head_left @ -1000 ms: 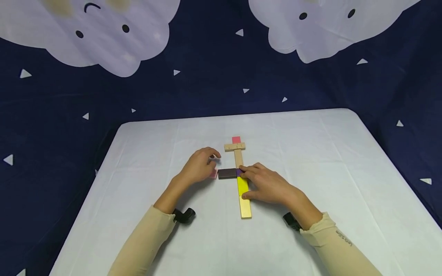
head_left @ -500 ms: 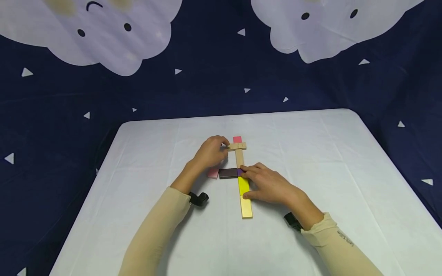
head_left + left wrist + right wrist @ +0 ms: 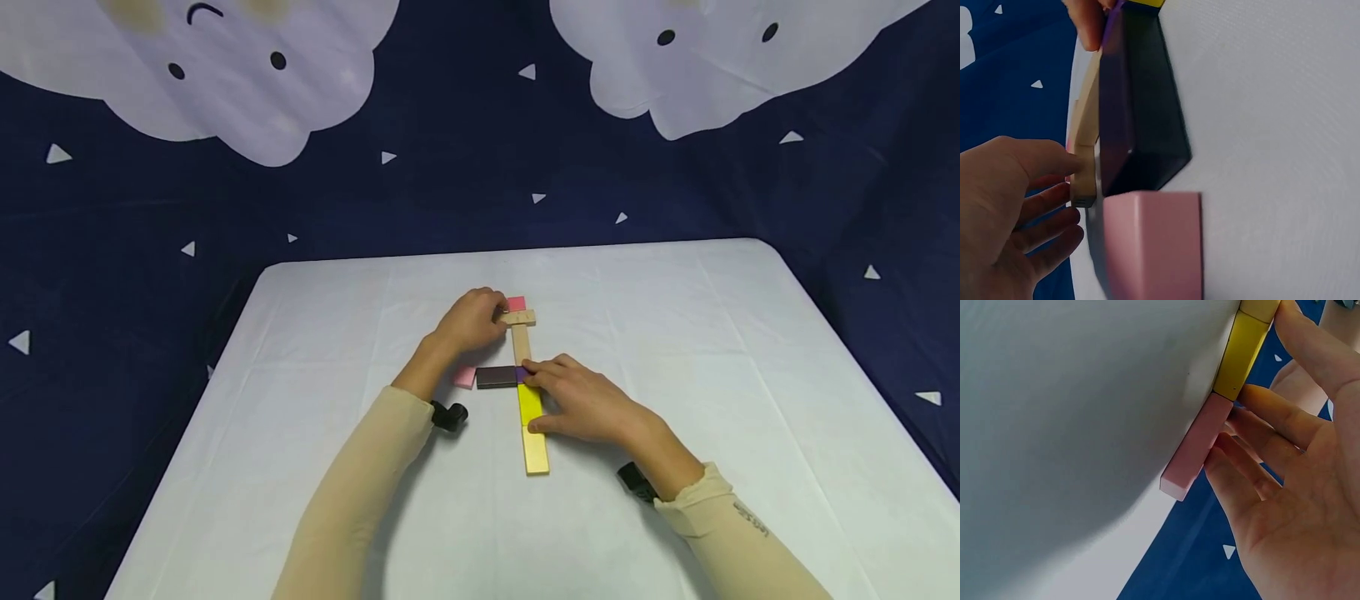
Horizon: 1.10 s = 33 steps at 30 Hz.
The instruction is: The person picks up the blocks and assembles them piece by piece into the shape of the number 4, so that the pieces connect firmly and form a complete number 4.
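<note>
My left hand (image 3: 472,321) pinches the left end of a plain wooden block (image 3: 522,317), which lies crosswise near the top of a flat block figure. In the left wrist view, the thumb presses this block (image 3: 1084,184) while the other fingers stay loose. My right hand (image 3: 585,400) rests with extended fingers against the purple block (image 3: 521,375) and the yellow block (image 3: 528,404). A pink block (image 3: 1197,447), hidden under that hand in the head view, meets a yellow block (image 3: 1241,356) in the right wrist view.
A dark block (image 3: 496,378) and a pink block (image 3: 464,377) extend left from the purple one. Above it runs a wooden block (image 3: 521,343), with a red-pink block (image 3: 516,303) at the top. A pale gold block (image 3: 536,454) forms the bottom. White cloth covers the table (image 3: 637,317).
My left hand has moved up and right from beside the pink block to the crosswise wooden block and taken hold of its left end. My right hand has stayed in place.
</note>
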Available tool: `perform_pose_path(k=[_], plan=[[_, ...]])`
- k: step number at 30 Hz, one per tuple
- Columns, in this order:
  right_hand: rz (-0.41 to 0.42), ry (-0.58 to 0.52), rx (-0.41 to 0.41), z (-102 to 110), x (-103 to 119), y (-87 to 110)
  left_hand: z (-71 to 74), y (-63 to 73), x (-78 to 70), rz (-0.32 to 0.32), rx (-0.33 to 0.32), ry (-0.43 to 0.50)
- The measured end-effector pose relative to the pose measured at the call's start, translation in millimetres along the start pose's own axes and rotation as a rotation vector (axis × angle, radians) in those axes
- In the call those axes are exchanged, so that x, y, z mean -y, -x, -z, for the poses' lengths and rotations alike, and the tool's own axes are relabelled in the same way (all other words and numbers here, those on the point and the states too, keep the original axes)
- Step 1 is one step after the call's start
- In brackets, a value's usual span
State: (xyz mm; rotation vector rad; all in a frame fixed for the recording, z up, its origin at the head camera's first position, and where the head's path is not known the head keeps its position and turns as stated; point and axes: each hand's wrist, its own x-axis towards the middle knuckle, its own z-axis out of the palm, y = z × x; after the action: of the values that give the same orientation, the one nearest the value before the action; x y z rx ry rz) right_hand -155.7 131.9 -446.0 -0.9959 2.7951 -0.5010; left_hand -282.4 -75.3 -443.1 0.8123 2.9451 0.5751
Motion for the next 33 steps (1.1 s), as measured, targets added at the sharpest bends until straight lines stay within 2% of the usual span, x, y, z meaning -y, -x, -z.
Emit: perform_pose_path(k=[7, 17, 27, 33], plan=[[0.018, 0.0, -0.018, -0.8, -2.1, 1.9, -1.6, -4.0, -5.2, -0.005, 0.021, -0.022], [0.022, -0.012, -0.018, -1.2, -1.4, 2.0, -4.3, -2.4, -0.3, -0.009, 0.03, 0.012], [0.008, 0.005, -0.011, -1.9, -1.4, 1.7, 8.9, 6.5, 2.4, 0.025, -0.014, 0.041], [0.011, 0.02, -0.02, -3.6, -2.7, 1.4, 9.5, 16.7, 5.6, 0.051, -0.045, 0.077]])
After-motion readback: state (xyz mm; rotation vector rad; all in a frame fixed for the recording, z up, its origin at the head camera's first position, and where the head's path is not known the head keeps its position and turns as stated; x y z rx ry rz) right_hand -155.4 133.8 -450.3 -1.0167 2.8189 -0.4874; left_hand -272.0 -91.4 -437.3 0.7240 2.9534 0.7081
